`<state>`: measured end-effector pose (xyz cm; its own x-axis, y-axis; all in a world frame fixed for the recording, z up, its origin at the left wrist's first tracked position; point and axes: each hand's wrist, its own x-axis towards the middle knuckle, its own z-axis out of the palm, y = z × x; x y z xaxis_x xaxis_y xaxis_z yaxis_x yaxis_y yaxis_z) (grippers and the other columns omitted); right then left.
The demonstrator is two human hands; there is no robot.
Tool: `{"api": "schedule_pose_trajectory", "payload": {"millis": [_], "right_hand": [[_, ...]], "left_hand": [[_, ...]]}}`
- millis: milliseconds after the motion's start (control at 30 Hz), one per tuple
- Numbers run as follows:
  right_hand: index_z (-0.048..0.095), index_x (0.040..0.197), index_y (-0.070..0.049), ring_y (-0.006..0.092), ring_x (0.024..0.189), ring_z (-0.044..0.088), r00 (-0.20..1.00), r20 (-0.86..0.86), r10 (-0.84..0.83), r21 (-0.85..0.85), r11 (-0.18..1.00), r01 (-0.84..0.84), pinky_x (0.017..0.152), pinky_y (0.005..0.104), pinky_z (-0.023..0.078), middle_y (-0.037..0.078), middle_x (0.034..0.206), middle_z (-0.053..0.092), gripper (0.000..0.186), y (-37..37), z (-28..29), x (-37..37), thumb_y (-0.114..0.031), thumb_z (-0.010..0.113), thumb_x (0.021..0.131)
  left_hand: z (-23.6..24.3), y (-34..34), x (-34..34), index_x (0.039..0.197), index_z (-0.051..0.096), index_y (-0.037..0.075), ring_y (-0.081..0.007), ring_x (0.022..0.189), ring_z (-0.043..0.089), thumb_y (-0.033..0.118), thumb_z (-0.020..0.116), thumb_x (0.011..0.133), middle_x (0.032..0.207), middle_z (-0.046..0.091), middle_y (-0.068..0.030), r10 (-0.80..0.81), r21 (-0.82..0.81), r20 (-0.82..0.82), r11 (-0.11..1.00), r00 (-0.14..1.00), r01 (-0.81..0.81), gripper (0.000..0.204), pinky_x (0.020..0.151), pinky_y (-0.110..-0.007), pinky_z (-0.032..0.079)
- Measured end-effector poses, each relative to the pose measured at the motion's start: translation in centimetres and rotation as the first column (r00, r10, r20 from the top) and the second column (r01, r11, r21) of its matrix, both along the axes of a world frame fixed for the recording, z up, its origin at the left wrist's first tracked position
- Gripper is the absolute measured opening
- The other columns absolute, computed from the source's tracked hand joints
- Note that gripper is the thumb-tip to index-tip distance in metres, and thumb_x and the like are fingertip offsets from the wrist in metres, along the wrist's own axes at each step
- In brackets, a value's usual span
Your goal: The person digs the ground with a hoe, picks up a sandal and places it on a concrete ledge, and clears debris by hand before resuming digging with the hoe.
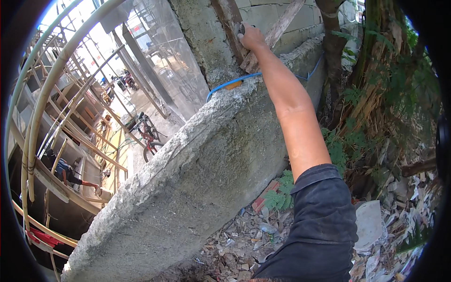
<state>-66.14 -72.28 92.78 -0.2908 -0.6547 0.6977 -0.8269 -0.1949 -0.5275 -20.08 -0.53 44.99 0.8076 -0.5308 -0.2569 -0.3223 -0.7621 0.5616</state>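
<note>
My right arm reaches up and away over a rough concrete wall (188,174). At its far end my right hand (252,37) is closed, with a small dark thing showing at the fingers that I cannot make out. The hand is at a brown wooden board (228,21) that leans against the grey upright wall behind. Just beside it, a weathered plank (286,21) slants down to the left, partly behind my wrist. Below the hand, a blue hose (237,78) crosses the wall top next to a small orange-brown block (233,85). My left hand is out of view.
Bamboo scaffolding poles (51,89) and a red bicycle (149,136) are beyond the wall on the left, where another person (66,171) works lower down. Rubble and litter (244,239) cover the ground on the near side. A tree trunk (331,51) and foliage stand at right.
</note>
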Motion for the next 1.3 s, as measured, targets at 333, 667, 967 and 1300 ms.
{"api": "schedule_pose_trajectory", "payload": {"millis": [333, 667, 967, 1300], "right_hand": [[0.044, 0.129, -0.004, 0.041, 0.109, 0.055, 0.99, -0.127, 0.067, -0.097, 0.992, -0.079, 0.092, 0.0437, 0.046, 0.024, 0.115, 0.059, 0.073, -1.8, -1.2, -3.8, -0.037, 0.077, 0.073], [0.04, 0.127, 0.004, 0.0407, 0.116, 0.052, 0.99, -0.127, -0.068, 0.174, 0.981, 0.09, 0.096, 0.0452, 0.042, 0.026, 0.121, 0.056, 0.083, -0.7, 1.0, -4.8, -0.057, 0.067, 0.076], [0.038, 0.134, -0.001, 0.0367, 0.123, 0.047, 0.924, -0.373, -0.089, 0.299, 0.931, 0.211, 0.107, 0.0495, 0.022, 0.02, 0.125, 0.056, 0.091, -2.6, 0.9, -6.8, -0.068, 0.058, 0.076], [0.038, 0.139, -0.017, 0.0373, 0.131, 0.037, 0.892, -0.451, -0.017, 0.299, 0.939, 0.169, 0.109, 0.0592, 0.009, 0.019, 0.136, 0.047, 0.092, -4.5, -0.9, -8.4, -0.076, 0.055, 0.07]], "left_hand": [[19.1, -17.6, -0.6, 0.12, 0.052, -0.002, -0.0345, 0.111, 0.05, 0.007, 0.064, 0.081, 0.117, 0.054, -0.0197, -0.207, -0.365, 0.582, 0.797, 0.786, 0.48, 0.042, 0.097, -0.042, 0.038], [31.7, -44.7, -3.0, 0.135, 0.042, 0.01, -0.0327, 0.126, 0.04, 0.045, 0.064, 0.081, 0.131, 0.048, -0.0152, -0.237, -0.127, 0.904, 0.645, 0.356, 0.754, 0.069, 0.107, -0.051, 0.025], [31.4, -47.3, -3.5, 0.133, 0.047, 0.012, -0.0304, 0.121, 0.047, 0.061, 0.055, 0.079, 0.126, 0.054, -0.0131, -0.462, -0.017, 0.772, 0.671, 0.437, 0.741, 0.073, 0.104, -0.059, 0.026], [31.7, -47.4, -3.4, 0.122, 0.056, 0.007, -0.0333, 0.112, 0.053, 0.055, 0.053, 0.083, 0.117, 0.059, -0.0173, -0.466, -0.052, 0.77, 0.635, 0.436, 0.771, 0.062, 0.102, -0.049, 0.03]]}}
